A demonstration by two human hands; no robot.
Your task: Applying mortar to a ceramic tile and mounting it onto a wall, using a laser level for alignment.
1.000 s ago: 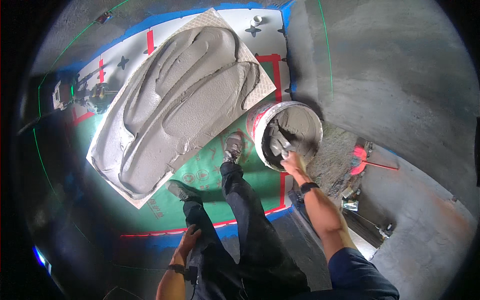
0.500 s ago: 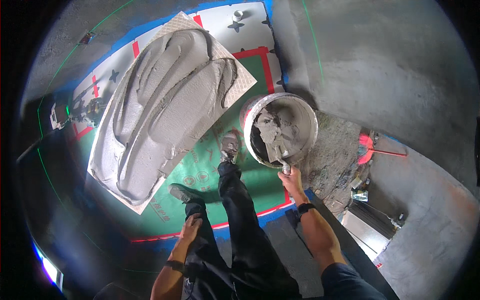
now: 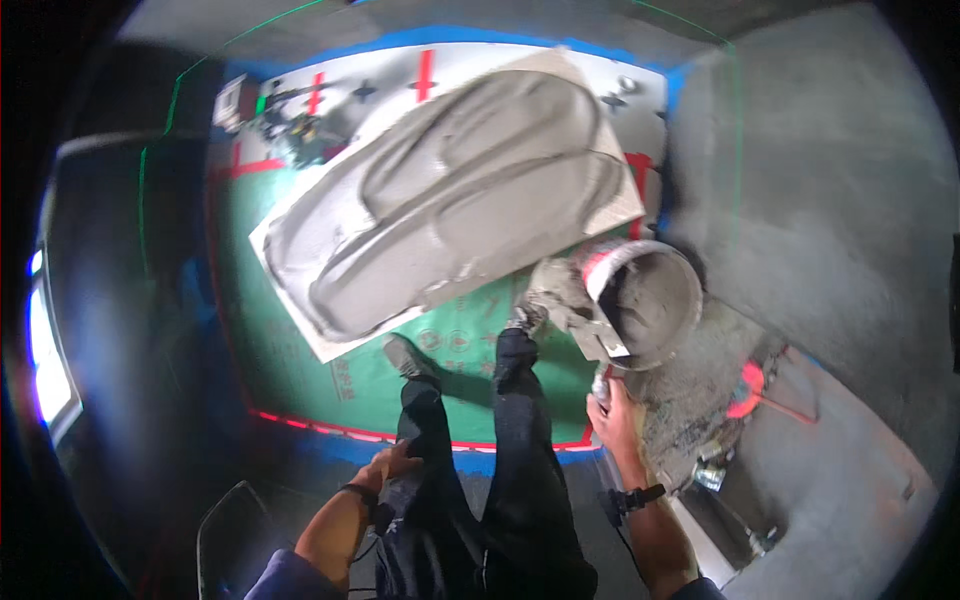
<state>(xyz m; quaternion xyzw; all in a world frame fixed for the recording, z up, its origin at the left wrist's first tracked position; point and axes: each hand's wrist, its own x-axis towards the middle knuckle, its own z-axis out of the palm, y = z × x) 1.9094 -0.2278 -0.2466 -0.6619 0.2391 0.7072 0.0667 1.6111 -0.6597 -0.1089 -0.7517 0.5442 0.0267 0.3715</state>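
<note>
My right hand (image 3: 617, 412) is closed round the handle of a trowel (image 3: 606, 342). A heap of wet grey mortar (image 3: 558, 292) sits on its blade, just left of the bucket (image 3: 697, 298), over the green sheet by my right shoe. More mortar shows inside the bucket. Beyond my feet lies a large tile (image 3: 630, 205), its upward face spread with a thick, ridged layer of grey mortar (image 3: 500, 215). Holding nothing, my left hand (image 3: 388, 464) rests on my left thigh, fingers laid along the trouser leg.
A green protective sheet (image 3: 390, 390) with red tape edges covers the floor under the tile. White boards (image 3: 385, 75) with dark cross marks lie at the back. Right of the bucket, rubble (image 3: 680, 400), a red brush-like tool (image 3: 745, 390) and a grey wall (image 3: 830, 200) stand close.
My right hand has lifted the mortar-loaded trowel out of the bucket and leftward. My view has turned, so the tile and bucket appear farther right. My left hand stays on my leg.
</note>
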